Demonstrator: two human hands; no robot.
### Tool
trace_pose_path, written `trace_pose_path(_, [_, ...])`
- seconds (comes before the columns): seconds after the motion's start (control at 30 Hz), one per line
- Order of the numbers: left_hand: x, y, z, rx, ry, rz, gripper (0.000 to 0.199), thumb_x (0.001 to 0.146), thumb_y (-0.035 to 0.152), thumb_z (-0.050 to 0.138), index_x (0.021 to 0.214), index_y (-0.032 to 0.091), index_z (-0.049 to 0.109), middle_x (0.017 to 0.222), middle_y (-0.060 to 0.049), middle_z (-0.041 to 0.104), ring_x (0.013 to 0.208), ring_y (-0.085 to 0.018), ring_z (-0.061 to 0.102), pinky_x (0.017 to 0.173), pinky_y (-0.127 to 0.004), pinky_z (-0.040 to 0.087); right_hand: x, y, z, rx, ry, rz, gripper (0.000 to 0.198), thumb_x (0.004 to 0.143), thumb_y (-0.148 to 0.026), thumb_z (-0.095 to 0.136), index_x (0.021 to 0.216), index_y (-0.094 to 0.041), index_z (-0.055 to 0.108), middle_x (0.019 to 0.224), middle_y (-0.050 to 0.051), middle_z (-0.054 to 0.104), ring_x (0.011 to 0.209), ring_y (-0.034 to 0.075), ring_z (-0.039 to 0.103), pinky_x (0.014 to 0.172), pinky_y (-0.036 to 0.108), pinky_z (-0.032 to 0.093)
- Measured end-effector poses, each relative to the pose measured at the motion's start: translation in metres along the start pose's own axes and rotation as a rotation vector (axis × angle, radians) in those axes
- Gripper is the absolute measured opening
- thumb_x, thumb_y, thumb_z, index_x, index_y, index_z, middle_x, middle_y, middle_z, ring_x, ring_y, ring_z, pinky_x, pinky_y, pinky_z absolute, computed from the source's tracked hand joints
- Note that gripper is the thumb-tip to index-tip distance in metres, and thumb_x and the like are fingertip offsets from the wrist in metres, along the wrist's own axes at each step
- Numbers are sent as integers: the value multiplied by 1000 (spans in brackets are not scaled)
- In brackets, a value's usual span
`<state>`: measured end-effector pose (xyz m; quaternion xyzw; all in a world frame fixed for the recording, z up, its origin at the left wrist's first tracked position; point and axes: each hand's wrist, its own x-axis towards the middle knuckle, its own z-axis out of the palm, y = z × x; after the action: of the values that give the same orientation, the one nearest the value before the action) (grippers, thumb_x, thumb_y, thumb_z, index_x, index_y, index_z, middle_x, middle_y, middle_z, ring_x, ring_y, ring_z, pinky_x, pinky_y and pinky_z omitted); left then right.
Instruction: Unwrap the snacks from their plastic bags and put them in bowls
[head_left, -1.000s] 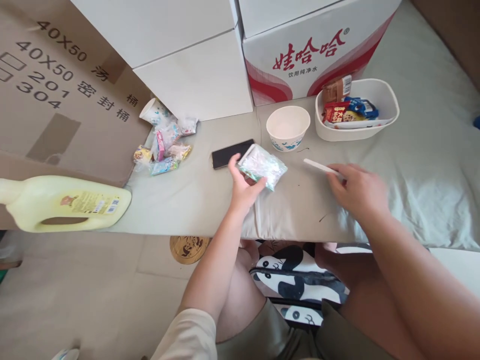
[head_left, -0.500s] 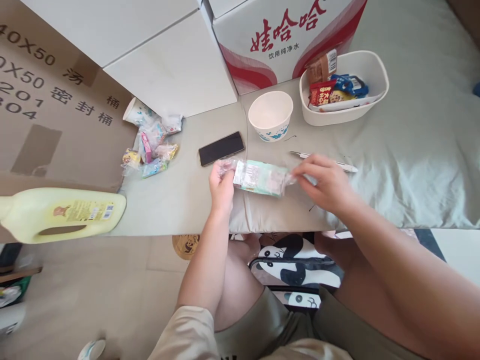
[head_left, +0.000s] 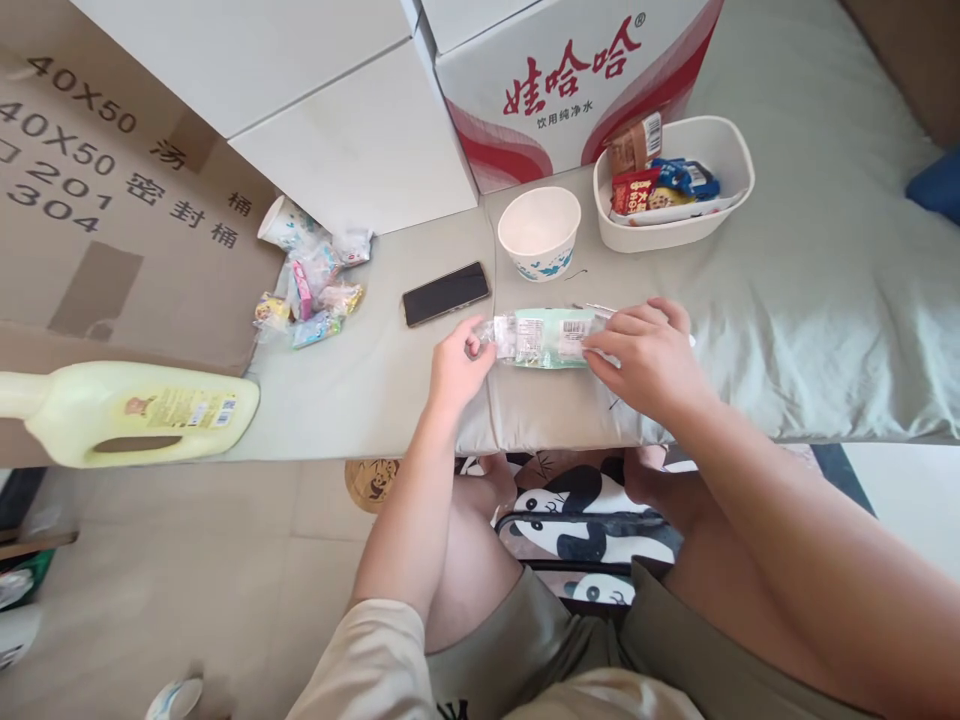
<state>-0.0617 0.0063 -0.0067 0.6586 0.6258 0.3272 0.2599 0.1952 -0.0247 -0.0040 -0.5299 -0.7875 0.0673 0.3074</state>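
A pale green and clear plastic snack packet (head_left: pixel 551 340) with a printed label and barcode lies stretched between my hands, low over the cloth. My left hand (head_left: pixel 459 368) pinches its clear left end between thumb and finger. At the packet's right end, my right hand (head_left: pixel 646 355) is closed on the edge, its fingertips partly hiding it. A silver-white pen (head_left: pixel 598 310) lies behind the right hand, mostly covered by it. Just beyond the packet stands a white paper bowl (head_left: pixel 540 235) with a blue pattern. A dark phone (head_left: pixel 446 293) lies beyond my left hand.
A white basket (head_left: pixel 667 235) holding several packaged snacks stands at the back right, before a printed carton (head_left: pixel 525 150). Crumpled wrappers (head_left: pixel 315 290) and a tipped paper cup (head_left: pixel 281 222) lie at left. A yellow jug (head_left: pixel 150 415) lies near the front-left edge.
The packet has come down and levelled out, its barcode now showing. My right hand has moved in over the pen, and my left hand has shifted slightly right. The view has also shifted slightly.
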Motion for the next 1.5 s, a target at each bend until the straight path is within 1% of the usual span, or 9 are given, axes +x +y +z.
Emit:
trace_pose_path(0.23, [-26,7,-27,26,262,286,3,74,23,71,73,22,74,120,-9,62,121,-27,58,109,-46,45,-19,-20,-21,82,-119,-251,24,98,-26,51,87,-27,72,100,3,76,99,23,67,90,40,42])
trace_pose_path(0.4, [-40,4,-48,-253,-223,62,32,90,43,53,78,18,70,74,-5,67,58,-14,58,59,-30,50,-29,-27,-26,-19,-606,-104,34,100,-41,45,114,-28,73,81,4,75,65,20,63,57,31,28])
trace_pose_path(0.47, [-39,2,-45,-150,-208,-33,30,89,43,57,96,18,72,83,-6,68,64,-14,61,63,-29,52,-27,-33,-27,-128,-623,-5,38,102,-38,39,121,-29,70,93,4,77,66,20,63,55,31,22])
trace_pose_path(0.57, [-33,1,-33,107,-28,25,52,73,31,79,123,22,67,125,-10,61,116,-25,61,101,-39,52,-20,-42,-27,-276,-547,107,42,102,-35,38,135,-28,63,107,7,76,68,21,62,54,33,19])
trace_pose_path(0.67, [-26,2,-19,183,-112,54,35,71,26,82,104,20,73,140,-13,53,139,-32,47,119,-47,39,-13,-47,-22,-384,-436,91,37,99,-30,45,125,-20,68,107,13,72,83,27,63,59,35,27])
trace_pose_path(0.8, [-24,12,-8,-121,-179,-125,24,94,36,59,78,17,64,104,-9,69,102,-23,68,87,-38,58,-15,-46,-8,-335,-306,-99,38,93,-21,53,129,-21,66,114,14,69,99,30,59,76,39,36])
trace_pose_path(0.93, [-26,32,-2,-631,-82,-496,26,99,42,54,90,18,58,81,-4,69,67,-16,70,43,-19,40,-23,-46,4,-208,-255,-224,47,89,-21,59,136,-24,61,130,12,66,108,31,58,83,41,41])
trace_pose_path(1.23, [-14,35,-2,-999,-50,-716,27,95,35,62,79,17,51,65,0,66,44,-6,58,32,-14,16,-14,-22,1,260,-181,-82,38,95,-29,54,129,-21,69,123,14,67,110,28,65,93,45,53])
trace_pose_path(1.5, [4,33,5,-894,115,-695,28,100,24,48,73,18,48,57,2,59,36,-4,46,30,-15,16,10,6,-16,736,255,617,34,87,-54,64,96,-22,71,93,7,71,88,25,70,74,41,59])
